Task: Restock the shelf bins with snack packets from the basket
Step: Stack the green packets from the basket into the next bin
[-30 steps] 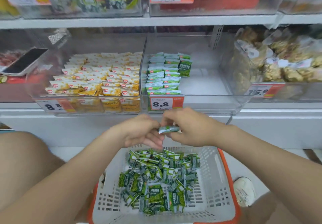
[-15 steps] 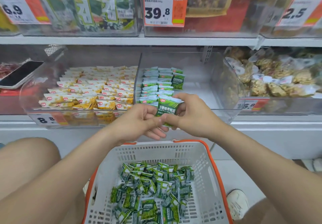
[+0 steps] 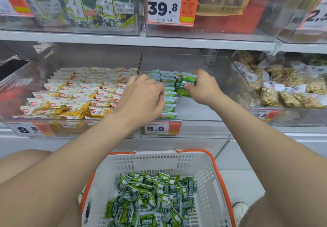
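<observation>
A white basket with an orange rim (image 3: 218,177) sits below me, holding several green snack packets (image 3: 152,196). My right hand (image 3: 205,88) is inside the clear middle shelf bin (image 3: 208,117) and grips a small stack of green packets (image 3: 186,85) standing upright at the end of a second row. A row of the same green packets (image 3: 168,94) fills the bin's left side. My left hand (image 3: 143,99) rests curled against that row; whether it holds a packet is hidden.
The bin to the left holds yellow-white packets (image 3: 77,92). On the right a bin holds clear bags of brown snacks (image 3: 286,87). A shelf board (image 3: 159,41) with bins and price tags hangs close above. A white shoe (image 3: 239,210) shows beside the basket.
Both hands rose from above the basket and moved forward into the middle bin. The green packets held between them are now in the right hand, standing next to the row.
</observation>
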Tool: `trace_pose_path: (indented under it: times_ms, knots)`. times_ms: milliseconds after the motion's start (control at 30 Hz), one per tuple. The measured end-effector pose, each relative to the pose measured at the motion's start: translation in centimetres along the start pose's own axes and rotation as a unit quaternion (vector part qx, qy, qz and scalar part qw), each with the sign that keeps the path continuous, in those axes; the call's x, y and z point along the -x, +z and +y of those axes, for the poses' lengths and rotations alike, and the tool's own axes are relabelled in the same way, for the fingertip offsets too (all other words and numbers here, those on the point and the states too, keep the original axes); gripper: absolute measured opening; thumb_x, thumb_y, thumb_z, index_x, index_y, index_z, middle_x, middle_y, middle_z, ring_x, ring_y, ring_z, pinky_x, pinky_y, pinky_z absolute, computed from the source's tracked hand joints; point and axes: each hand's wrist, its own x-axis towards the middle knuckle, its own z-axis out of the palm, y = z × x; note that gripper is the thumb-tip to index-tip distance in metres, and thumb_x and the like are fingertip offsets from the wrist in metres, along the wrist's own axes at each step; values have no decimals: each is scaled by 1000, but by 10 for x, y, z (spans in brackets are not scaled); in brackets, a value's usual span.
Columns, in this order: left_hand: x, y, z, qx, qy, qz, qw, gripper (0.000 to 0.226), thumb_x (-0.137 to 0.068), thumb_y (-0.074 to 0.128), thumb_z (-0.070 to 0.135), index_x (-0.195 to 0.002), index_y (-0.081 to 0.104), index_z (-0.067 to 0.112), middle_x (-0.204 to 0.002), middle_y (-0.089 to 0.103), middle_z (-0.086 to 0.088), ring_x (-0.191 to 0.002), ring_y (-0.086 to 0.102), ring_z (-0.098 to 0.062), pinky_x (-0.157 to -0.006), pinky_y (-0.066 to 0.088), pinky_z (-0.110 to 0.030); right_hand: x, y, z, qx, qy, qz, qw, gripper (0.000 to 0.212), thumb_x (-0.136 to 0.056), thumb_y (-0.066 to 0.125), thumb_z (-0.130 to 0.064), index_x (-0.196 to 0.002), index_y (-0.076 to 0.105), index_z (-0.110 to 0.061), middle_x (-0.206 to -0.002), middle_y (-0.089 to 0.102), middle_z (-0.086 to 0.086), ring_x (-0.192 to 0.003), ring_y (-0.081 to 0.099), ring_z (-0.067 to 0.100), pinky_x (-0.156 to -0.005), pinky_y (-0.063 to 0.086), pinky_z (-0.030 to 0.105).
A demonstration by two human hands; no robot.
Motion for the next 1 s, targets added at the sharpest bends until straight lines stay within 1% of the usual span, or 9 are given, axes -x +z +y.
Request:
trace_pose_path:
  times_ms: [133,267,400,500,600,700,767,833,1000]
  knots:
    - [-18,10,-8,-56,23,-26,998,24,-94,46,32,-84,67,24,-80,65,4,-87,59,-25,-103,36,-42,-34,18,9,64,14,-55,996,51,-99,62,-27,-144,44,-9,-137,55,20,-132,46,38,-88,45,36]
    - [-25,15,-16,-78,15,-64,995,24,-92,48,30,-75,63,24,-70,62,5,-79,59,-26,-106,33,-45,-56,36,19,57,38,-82,994,60,-98,66,-30,-150,41,-14,-142,49,20,-128,50,36,-85,47,33]
    - [-21,19,-14,-126,31,-71,989,28,-93,46,33,-70,59,24,-62,59,6,-69,61,-24,-109,25,-48,-73,47,28,56,65,-89,992,67,-93,72,-31,-150,44,-11,-144,49,18,-128,55,37,-102,52,41]
    - [-21,20,-15,-134,35,-85,987,29,-95,45,34,-71,59,24,-60,58,6,-66,61,-23,-113,23,-50,-83,50,31,30,66,-48,996,62,-87,79,-30,-141,53,-14,-136,53,17,-119,60,35,-94,55,38]
    - [-19,20,-14,-149,39,-82,985,29,-94,45,34,-71,59,24,-60,57,6,-67,61,-23,-115,24,-50,-87,54,35,24,80,-14,996,63,-79,86,-32,-129,51,-13,-127,55,17,-100,62,31,-75,47,30]
    - [-19,20,-12,-165,44,-87,982,30,-95,43,35,-71,57,24,-60,56,6,-67,60,-23,-114,25,-51,-91,57,41,81,90,10,993,76,-68,88,-55,-115,48,-11,-107,62,14,-87,65,30,-66,47,30]
    - [-19,20,-13,-166,47,-89,981,31,-95,43,35,-70,57,24,-59,55,7,-65,58,-22,-114,26,-52,-93,60,41,145,70,18,987,63,-69,81,-63,-93,55,-12,-93,62,12,-80,62,29,-58,40,27]
    - [-19,21,-14,-164,51,-88,981,31,-95,43,35,-69,56,24,-57,53,8,-62,57,-21,-114,27,-52,-93,65,37,159,24,9,987,47,-81,76,-53,-79,55,-11,-84,59,11,-79,55,30,-61,35,27]
    - [-18,21,-17,-124,54,-66,989,30,-95,45,34,-71,59,25,-60,55,8,-67,60,-21,-115,26,-50,-74,56,27,172,-30,-83,981,20,-93,56,-18,-83,59,-1,-79,56,15,-79,50,34,-68,46,34]
